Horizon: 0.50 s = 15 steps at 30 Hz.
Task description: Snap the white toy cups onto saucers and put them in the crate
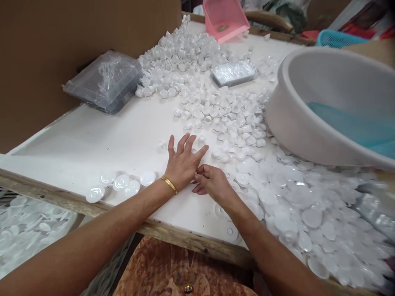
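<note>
One white table [123, 135] leaves open room toward ten o'clock, its wooden edge [197, 241] at six; one basin [285, 107] stands at two. The left hand [182, 166] spreads wide, the right hand [215, 183] pinches narrow, holding what I cannot tell; five white discs [121, 182] lie at eight.

White tabletop [129, 135] edged with rough wood [197, 235]. Small white cup-shaped pieces [191, 53] heap at the far side and trail toward the middle, around a shiny plastic packet [234, 73]. Flat white discs [296, 197] crowd the right, beside a large pale tub [286, 115]; a few more sit near the front edge, left. Beyond lie greyish plastic packs [103, 82] and a pink container [226, 18].
</note>
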Available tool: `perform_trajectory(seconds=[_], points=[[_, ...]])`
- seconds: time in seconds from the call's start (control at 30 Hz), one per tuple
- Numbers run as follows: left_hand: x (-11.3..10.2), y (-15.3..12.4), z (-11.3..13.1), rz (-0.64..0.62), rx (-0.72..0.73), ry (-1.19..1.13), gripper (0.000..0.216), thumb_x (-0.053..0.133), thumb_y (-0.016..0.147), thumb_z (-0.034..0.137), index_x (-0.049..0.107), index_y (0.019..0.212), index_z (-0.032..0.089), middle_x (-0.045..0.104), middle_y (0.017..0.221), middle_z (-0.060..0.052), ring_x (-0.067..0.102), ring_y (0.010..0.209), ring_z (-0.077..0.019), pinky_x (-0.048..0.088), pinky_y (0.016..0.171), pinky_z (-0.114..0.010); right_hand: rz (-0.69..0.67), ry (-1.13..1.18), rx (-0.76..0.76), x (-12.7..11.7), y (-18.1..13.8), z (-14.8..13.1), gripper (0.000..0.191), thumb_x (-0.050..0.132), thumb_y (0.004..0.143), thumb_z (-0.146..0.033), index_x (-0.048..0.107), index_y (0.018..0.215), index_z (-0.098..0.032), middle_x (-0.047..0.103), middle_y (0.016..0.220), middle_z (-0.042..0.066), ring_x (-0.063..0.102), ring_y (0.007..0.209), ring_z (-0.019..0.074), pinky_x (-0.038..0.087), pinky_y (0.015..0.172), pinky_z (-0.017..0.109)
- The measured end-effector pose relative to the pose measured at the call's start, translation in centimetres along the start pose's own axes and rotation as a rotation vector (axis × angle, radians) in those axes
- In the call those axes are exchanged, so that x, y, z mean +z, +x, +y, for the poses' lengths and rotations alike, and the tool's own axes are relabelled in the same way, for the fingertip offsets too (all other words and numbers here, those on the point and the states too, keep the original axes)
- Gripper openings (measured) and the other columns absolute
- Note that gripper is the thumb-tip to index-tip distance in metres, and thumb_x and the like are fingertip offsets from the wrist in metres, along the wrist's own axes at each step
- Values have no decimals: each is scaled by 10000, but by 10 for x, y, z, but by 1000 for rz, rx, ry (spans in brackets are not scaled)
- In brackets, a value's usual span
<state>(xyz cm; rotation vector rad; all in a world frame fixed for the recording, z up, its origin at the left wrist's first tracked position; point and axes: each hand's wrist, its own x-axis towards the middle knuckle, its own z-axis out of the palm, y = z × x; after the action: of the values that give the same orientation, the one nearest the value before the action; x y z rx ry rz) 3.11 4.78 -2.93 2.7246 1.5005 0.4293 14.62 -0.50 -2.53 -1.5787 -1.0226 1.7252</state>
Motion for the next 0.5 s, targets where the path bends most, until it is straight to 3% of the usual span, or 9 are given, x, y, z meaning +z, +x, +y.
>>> perform_trajectory(seconds=[0.17, 0.2, 0.3, 0.37, 0.5], points=[[-20, -25, -7, 45, -67, 102, 373, 415, 854, 283, 494, 1214, 342, 377, 1300, -90, 269, 1257, -296, 73, 1037, -576, 49, -145, -140, -12, -33, -8, 187, 539, 805, -295, 557, 967, -202, 631, 804, 10, 635, 596, 116, 515, 513, 237], [-26, -33, -11, 29, -85, 135, 379, 410, 856, 287, 491, 1222, 344, 402, 1265, -96, 308, 1222, -297, 102, 1028, -572, 110, -249, -173, -21, -41, -10, 196, 529, 815, -317, 569, 977, -215, 637, 830, 13, 636, 619, 124, 511, 520, 247], [-42, -54, -29, -46, -192, 199, 380, 387, 862, 337, 506, 1222, 310, 483, 1092, -114, 410, 1064, -299, 244, 945, -536, 461, -698, -253, -52, -59, -12, 162, 520, 829, -315, 607, 932, -226, 651, 874, 16, 628, 727, 155, 489, 619, 296], [-50, -64, -41, -87, -266, 220, 382, 361, 867, 367, 536, 1195, 275, 507, 990, -120, 428, 987, -305, 305, 860, -504, 579, -971, -267, -67, -59, -9, 160, 541, 818, -288, 613, 947, -227, 648, 912, 24, 614, 795, 182, 460, 650, 316], [-60, -72, -52, -91, -338, 246, 387, 319, 881, 377, 589, 1122, 241, 522, 935, -121, 422, 940, -309, 318, 784, -472, 567, -1239, -281, -71, -43, -3, 139, 613, 768, -270, 623, 891, -207, 629, 939, 56, 573, 899, 229, 421, 609, 305]])
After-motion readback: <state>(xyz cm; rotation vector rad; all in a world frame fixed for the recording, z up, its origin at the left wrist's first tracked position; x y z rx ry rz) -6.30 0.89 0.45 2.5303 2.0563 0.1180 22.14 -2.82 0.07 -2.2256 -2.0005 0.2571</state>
